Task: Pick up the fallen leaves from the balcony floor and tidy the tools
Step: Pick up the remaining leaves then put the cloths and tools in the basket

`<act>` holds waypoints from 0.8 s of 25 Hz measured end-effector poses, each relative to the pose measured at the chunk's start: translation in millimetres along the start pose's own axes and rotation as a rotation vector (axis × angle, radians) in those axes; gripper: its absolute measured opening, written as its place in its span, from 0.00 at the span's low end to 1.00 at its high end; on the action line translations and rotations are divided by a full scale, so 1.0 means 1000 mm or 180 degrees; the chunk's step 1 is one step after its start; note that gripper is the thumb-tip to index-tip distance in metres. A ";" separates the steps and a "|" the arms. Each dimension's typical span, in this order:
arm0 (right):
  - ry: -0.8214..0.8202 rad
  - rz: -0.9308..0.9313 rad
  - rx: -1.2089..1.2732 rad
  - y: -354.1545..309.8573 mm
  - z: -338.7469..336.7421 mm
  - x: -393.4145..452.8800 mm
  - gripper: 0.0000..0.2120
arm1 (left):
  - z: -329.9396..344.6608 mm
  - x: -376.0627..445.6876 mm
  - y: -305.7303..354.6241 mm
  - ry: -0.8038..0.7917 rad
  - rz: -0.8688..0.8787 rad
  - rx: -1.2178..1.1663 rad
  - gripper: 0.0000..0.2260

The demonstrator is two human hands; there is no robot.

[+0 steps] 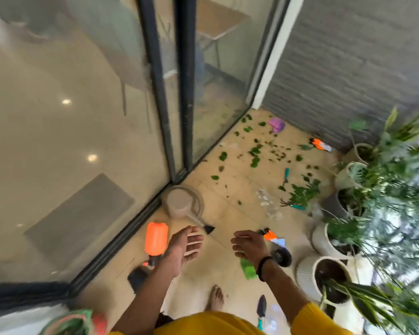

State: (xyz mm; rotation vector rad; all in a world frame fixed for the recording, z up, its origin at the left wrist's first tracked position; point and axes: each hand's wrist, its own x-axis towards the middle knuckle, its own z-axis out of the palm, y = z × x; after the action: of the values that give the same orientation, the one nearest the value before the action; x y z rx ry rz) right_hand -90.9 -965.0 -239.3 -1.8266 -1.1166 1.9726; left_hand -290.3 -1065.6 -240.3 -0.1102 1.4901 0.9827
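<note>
Barely started, by the look of it. Fallen leaves (254, 151) scattered over balcony floor (228, 201), thickest twd far corner, well beyond watering can (183, 204); a few strays closer to can, none gathered into a pile.

Left hand (184, 245) out in front, fingers straight and spread, holding nothing, just this side of can's spout. Right hand (248, 243) to the right of can, fingers loosely curled, also holding nothing, black band on wrist.

Tools lying loose everywhere:
- orange sprayer (156, 238) just left of can's spout, on its side
- orange-handled tool (273, 236) right of spout, nr right hand
- second orange-handled tool (319, 144) far past can, by grey wall
- teal-handled tool (286, 175) beyond can amid leaves; another teal handle (298, 207) nr a leafy cutting (304, 193)
- small trowel (261, 308) well this side of can, nr bare foot
- purple item (276, 124) in far corner, too blurred to ID

Potted plants (329, 274) line edge opposite can.

Est: nothing picked up yet; all leaves + all tools left to do. Nearest pickups likely sprayer or orange-handled tool.
</note>
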 end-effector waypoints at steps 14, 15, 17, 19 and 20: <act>0.0370 0.0023 0.0462 -0.153 -0.184 0.175 0.07 | 0.256 0.155 0.142 -0.0003 0.0017 0.0359 0.13; 0.0358 0.0033 0.0451 -0.167 -0.191 0.191 0.07 | 0.268 0.172 0.155 0.0038 0.0003 0.0310 0.13; 0.0395 0.0112 0.0405 -0.195 -0.205 0.228 0.07 | 0.294 0.202 0.185 0.0099 -0.0081 0.0218 0.13; 0.0374 0.0179 0.0320 -0.225 -0.216 0.265 0.08 | 0.317 0.227 0.212 0.0173 -0.0140 0.0124 0.12; 0.0288 0.0248 0.0332 -0.240 -0.219 0.283 0.09 | 0.325 0.237 0.224 0.0225 -0.0168 0.0043 0.12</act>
State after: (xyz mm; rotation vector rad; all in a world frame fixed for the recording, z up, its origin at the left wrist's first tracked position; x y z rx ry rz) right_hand -20.5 -542.0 -279.5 -1.9103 -0.9119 1.9297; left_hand -223.4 -612.3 -282.4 -0.1753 1.5506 0.9345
